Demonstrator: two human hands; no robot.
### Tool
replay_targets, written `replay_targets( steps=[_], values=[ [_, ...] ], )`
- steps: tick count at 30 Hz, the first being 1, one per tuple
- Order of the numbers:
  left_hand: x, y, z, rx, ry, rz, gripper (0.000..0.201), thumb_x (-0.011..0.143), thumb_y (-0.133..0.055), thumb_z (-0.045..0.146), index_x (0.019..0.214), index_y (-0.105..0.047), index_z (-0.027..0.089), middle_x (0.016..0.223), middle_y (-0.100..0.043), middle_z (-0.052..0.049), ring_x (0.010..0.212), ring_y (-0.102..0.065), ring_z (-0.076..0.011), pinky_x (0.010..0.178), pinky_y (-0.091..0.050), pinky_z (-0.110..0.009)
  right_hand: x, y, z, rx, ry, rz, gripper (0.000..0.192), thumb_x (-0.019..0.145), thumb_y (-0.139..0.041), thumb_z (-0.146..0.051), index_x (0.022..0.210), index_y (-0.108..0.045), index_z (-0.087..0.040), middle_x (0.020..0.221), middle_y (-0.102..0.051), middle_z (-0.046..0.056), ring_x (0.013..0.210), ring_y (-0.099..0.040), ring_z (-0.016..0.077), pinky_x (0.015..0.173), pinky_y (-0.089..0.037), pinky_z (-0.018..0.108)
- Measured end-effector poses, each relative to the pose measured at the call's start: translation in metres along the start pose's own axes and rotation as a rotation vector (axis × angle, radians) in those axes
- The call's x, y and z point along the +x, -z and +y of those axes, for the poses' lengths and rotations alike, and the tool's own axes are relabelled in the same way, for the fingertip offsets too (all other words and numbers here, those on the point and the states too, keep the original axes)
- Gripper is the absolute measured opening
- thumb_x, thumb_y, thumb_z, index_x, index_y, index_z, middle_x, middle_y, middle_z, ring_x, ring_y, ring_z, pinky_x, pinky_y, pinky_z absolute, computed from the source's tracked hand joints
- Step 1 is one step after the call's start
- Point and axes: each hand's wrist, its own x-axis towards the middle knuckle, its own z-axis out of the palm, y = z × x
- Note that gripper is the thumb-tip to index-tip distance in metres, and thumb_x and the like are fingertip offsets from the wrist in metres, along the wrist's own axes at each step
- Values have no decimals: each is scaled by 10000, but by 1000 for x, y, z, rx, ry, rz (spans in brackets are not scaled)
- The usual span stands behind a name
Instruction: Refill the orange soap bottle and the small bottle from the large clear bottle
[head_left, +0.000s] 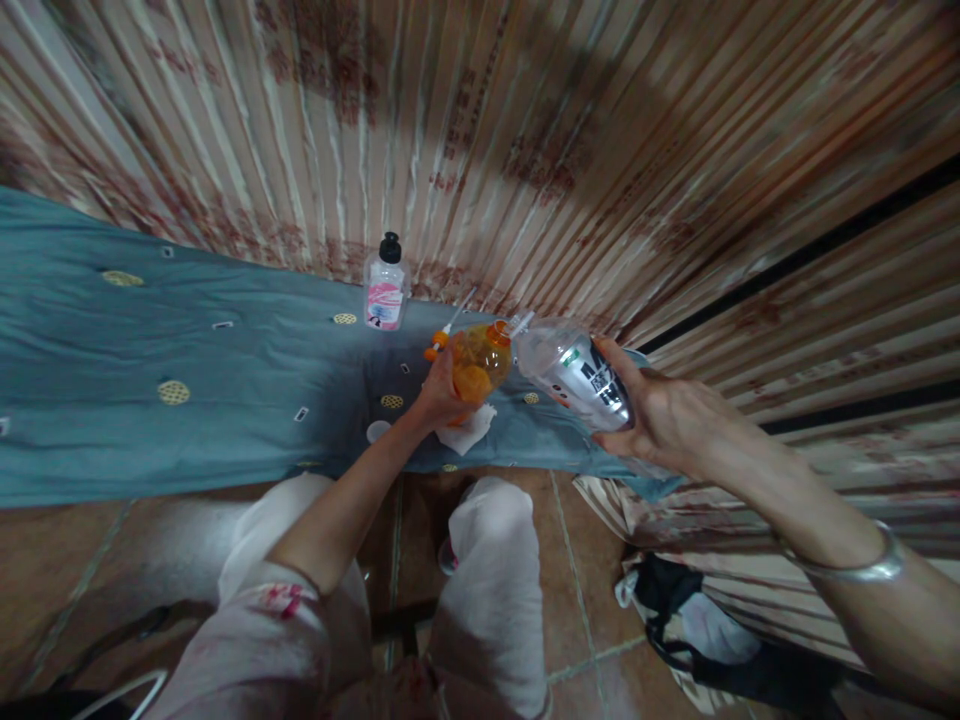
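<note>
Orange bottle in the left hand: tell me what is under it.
A crumpled white tissue lies on the blue cloth under the orange bottle. The left hand hides part of it.

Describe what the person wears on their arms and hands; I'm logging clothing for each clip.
Both hands are bare, with no gloves or rings that show. The left hand leads back along a bare forearm to a short, loose pale sleeve with a reddish print near the hem. The right hand has a bare forearm with a plain silver bangle; no sleeve shows there.

Tilted clear bottle (pixel 574 372) against orange bottle (pixel 478 365), one per hand.
</note>
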Motion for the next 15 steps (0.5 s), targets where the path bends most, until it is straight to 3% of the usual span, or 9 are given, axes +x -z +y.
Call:
replay_targets(
  steps=[15],
  values=[
    [-2, -3, -9, -37, -14, 15, 1287, 671, -1006, 356, 1746, -323, 168, 1694, -555, -273, 1570, -579, -483, 1334, -464, -679, 2, 5, 1, 75, 24, -37, 1081, 895, -780, -442, 1783, -307, -47, 952, -824, 151, 724, -741, 331, 588, -456, 343]
  ],
)
